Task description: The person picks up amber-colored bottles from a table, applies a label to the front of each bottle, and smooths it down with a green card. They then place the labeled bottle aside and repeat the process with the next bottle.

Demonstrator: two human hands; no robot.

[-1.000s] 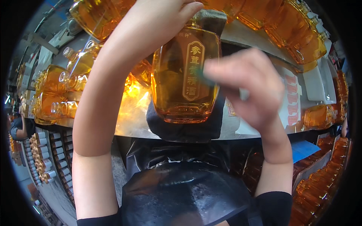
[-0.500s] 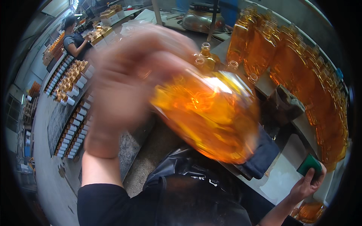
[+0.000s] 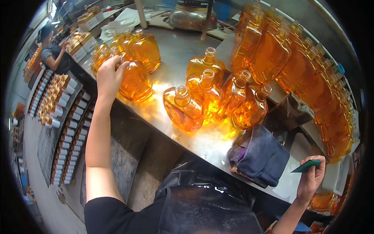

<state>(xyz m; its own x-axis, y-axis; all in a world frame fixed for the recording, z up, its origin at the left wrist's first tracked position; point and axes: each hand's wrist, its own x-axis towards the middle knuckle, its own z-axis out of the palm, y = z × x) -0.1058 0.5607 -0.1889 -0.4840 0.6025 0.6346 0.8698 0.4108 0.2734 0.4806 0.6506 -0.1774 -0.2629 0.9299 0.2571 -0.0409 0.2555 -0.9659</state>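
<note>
My left hand (image 3: 108, 76) is closed at the neck of an amber glass bottle (image 3: 135, 84), which stands or rests at the near left edge of the metal table. Right behind it is a cluster of similar amber bottles (image 3: 146, 50). At the right, my right hand (image 3: 311, 179) pinches a thin, flat green pad (image 3: 306, 166) between thumb and fingers. Several more open-necked amber bottles, among them a front one (image 3: 183, 111), stand mid-table between my hands. A dark folded cloth bundle (image 3: 261, 156) lies on the table's near edge, left of my right hand.
Rows of amber bottles (image 3: 304, 74) line the right side. A dark block (image 3: 294, 111) sits before them. At left, a bench (image 3: 48, 148) bears many small white containers with gold-coloured tops (image 3: 58, 93). Another person (image 3: 52, 52) works at far left. White sheets (image 3: 121, 23) lie behind.
My left hand has carried the amber bottle from in front of me leftward to the cluster at the table's left. My right hand still holds the green pad, now turned flatter.
</note>
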